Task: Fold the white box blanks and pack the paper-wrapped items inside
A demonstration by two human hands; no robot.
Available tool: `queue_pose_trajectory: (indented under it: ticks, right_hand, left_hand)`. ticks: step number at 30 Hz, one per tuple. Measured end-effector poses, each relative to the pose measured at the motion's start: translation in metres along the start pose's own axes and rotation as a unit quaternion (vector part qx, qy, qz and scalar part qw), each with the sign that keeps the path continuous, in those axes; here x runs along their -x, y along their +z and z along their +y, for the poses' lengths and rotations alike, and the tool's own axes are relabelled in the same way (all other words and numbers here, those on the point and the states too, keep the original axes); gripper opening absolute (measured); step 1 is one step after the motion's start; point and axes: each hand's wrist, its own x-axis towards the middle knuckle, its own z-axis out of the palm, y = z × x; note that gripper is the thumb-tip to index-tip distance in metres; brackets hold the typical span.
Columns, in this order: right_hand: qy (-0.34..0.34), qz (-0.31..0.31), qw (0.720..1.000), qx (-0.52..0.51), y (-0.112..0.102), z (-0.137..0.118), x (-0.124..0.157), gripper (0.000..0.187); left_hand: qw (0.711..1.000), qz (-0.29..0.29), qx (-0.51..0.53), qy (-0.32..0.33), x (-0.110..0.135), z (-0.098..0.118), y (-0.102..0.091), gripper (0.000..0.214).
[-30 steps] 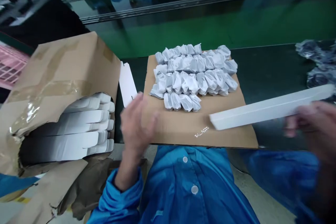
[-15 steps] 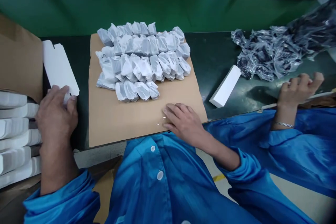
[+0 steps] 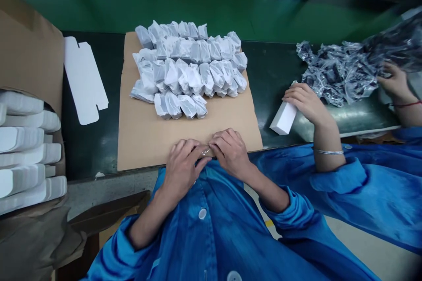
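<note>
Both of my hands meet at the near edge of a brown cardboard sheet (image 3: 138, 149). Between their fingertips is a small shiny piece of clear plastic (image 3: 206, 152), mostly covered by the fingers. My left hand (image 3: 183, 162) pinches it from the left, my right hand (image 3: 231, 151) from the right; both are closed. Beyond them, several items wrapped in white paper (image 3: 180, 74) lie in rows on the sheet. A flat, unfolded white carton (image 3: 86, 81) rests on the dark green table, left of the sheet and away from my hands.
Stacked flat white cartons (image 3: 29, 153) fill a brown box (image 3: 33, 48) at the left. On the right, a co-worker's hand (image 3: 306, 101) grips an upright-sided white box (image 3: 284, 118). Another hand (image 3: 395, 81) touches a heap of dark items in clear plastic bags (image 3: 343, 70).
My left hand has let go of the flat white carton and come right to the plastic piece at my right hand. The co-worker's hand has moved left onto the white box.
</note>
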Motion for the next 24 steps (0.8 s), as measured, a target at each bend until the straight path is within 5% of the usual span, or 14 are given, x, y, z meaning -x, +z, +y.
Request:
queue_pose_trajectory:
  ticks: [14, 24]
  right_hand:
    - [0.045, 0.074, 0.990, -0.108, -0.018, 0.008, 0.009, 0.016]
    - [-0.038, -0.030, 0.999, 0.005, -0.015, 0.011, 0.021, 0.037]
  left_hand:
    - [0.996, -0.090, 0.015, -0.012, -0.011, -0.002, -0.011, 0.012]
    - [0.998, 0.036, -0.028, 0.045, 0.018, -0.008, 0.007, 0.020]
